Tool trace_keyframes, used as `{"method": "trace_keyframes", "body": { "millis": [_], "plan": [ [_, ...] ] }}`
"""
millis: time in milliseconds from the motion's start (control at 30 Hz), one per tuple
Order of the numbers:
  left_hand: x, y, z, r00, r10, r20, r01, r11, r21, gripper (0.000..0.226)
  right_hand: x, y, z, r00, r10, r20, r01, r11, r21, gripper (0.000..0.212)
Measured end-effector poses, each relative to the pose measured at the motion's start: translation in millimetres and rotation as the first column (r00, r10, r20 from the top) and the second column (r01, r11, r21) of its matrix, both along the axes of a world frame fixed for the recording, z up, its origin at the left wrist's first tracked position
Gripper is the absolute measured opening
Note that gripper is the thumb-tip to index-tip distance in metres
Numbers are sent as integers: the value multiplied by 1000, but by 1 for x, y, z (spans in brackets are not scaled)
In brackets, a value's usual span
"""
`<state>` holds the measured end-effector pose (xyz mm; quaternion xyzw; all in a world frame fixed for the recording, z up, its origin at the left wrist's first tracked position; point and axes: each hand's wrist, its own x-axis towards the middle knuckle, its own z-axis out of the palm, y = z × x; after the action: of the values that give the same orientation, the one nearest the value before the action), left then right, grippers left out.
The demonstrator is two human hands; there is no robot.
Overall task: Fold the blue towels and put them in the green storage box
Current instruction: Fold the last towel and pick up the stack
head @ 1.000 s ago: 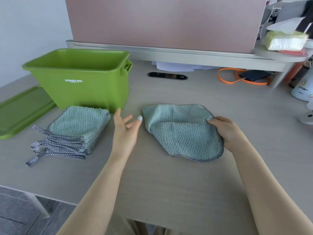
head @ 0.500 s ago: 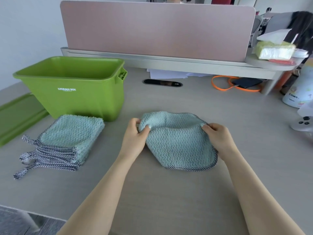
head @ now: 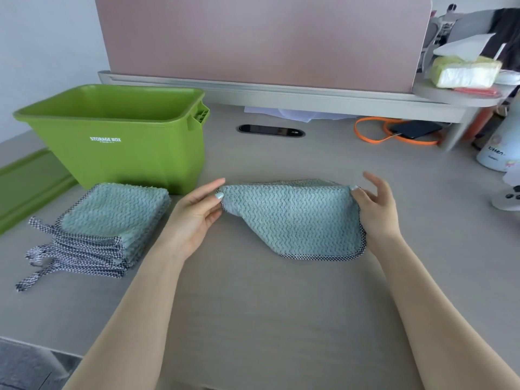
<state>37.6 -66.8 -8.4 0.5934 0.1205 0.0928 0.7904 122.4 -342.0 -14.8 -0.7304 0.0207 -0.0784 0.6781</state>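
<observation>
— Where did we have the towel at that point?

— Stretched between our two hands, low over the desk. Our left hand pinched the near-left corner between thumb and fingers, and our right hand pinched the opposite top corner with the thumb, the other fingers fanned out loosely above it. The hands were well apart, with the cloth taut along its top edge and sagging to the desk below our right wrist.

— And the rest of the job?

— The stack of towels sat just outside our left hand, touching the front wall of the green storage box. The box stood beyond that hand, open; we could not see its floor from there. Its lid lay further out to the left.

— What worried us?

— Both holds looked light, on the very edge of the trim. We judged that a quick swing to bring the corners together could pull one corner free and drop the cloth in a heap. The lower edge hung unevenly too, so a fold from there might have come out skewed and bulky for the stack.
</observation>
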Motion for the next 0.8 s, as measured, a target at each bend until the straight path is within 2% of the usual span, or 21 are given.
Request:
{"method": "trace_keyframes", "body": {
  "millis": [67, 167, 233, 300, 367, 500, 600, 667, 700, 800],
  "plan": [
    [-2, 0, 0, 999, 41, 23, -42, 998, 43, 28, -2, 1, 5, 996, 47, 80, -44, 998, -37, 35],
    [-4, -2, 1, 995, 79, 68, -88, 987, 138, 28, -4, 2, 10, 982, 139, 129, -124, 985, -118, 30],
    [-4, -4, -1, 987, 125, 100, -147, 956, 254, 22, -5, 3, 11, 977, 151, 150, -124, 977, -174, 30],
    [-4, -7, -3, 972, 192, 132, -233, 838, 494, 15, -6, 4, 11, 973, 126, 192, -82, 971, -224, 29],
    [-4, -11, -6, 953, 239, 187, -303, 711, 634, 13, -5, 5, 10, 970, 77, 231, -18, 969, -248, 25],
    [-10, -12, -4, 879, 350, 325, -475, 570, 671, 15, -7, 3, 9, 964, 27, 264, 44, 965, -260, 19],
    [-13, -10, -2, 835, 371, 407, -550, 516, 657, 14, -13, 3, 12, 953, 50, 298, 56, 939, -339, 19],
    [-13, -11, 1, 816, 371, 444, -578, 517, 632, 12, -17, 4, 14, 943, 63, 327, 72, 921, -383, 19],
    [-13, -10, 2, 816, 378, 438, -578, 552, 601, 11, -18, 4, 15, 939, 65, 337, 83, 911, -405, 19],
    [-10, -6, 7, 858, 384, 340, -502, 766, 402, 14, -20, 2, 16, 937, 97, 337, 82, 872, -482, 16]
  ]
}}
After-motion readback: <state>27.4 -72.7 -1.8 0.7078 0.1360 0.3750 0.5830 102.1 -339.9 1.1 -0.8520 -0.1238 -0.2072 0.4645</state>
